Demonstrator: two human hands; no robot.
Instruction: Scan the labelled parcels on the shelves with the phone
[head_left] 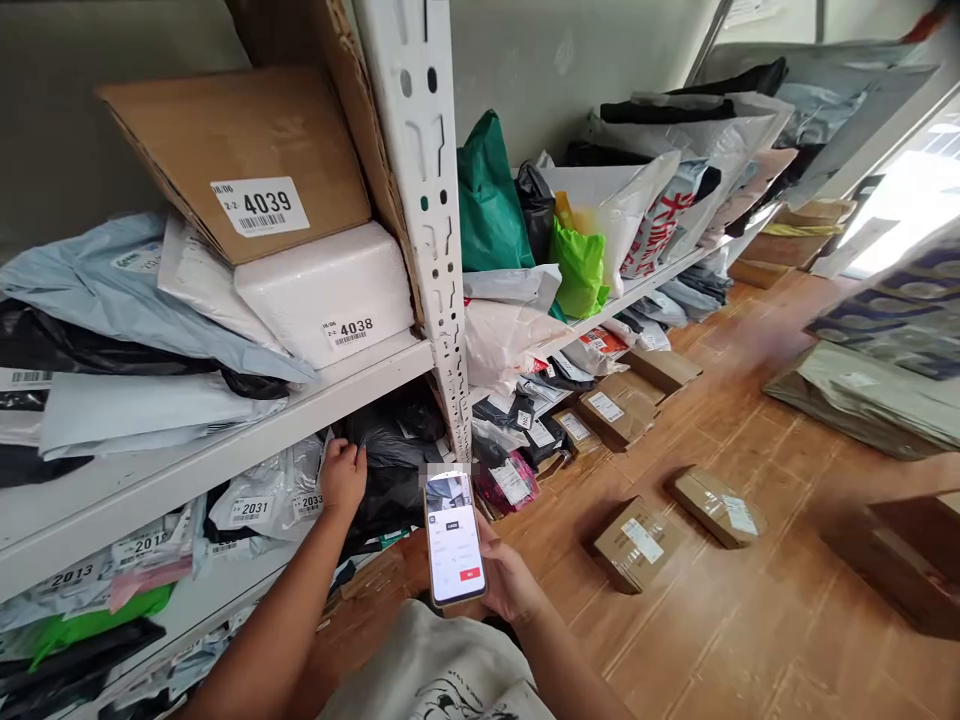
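- Left hand (343,478), lower centre-left of the frame, is in among the parcels on the lower shelf, fingers curled onto a black plastic bag (390,455); it's touching the bag, but whether it has truly gripped it I cannot tell.
- Right hand (508,578), bottom centre, is closed around a phone (453,538), held upright with its lit white screen facing the camera.
- The phone sits just right of the left hand, in front of the white shelf post (427,220) that runs up the middle.
- Just left of the left hand: clear-wrapped parcels with labels reading 2031 (250,509) and 2033.
- Upper left, on the shelf above: a cardboard box (240,150) labelled 4039 lying tilted on a white parcel (326,290) marked 4038.
- Right of centre, on the wooden floor (750,620): two small brown boxes (637,545) lie near each other, apart from the shelves.
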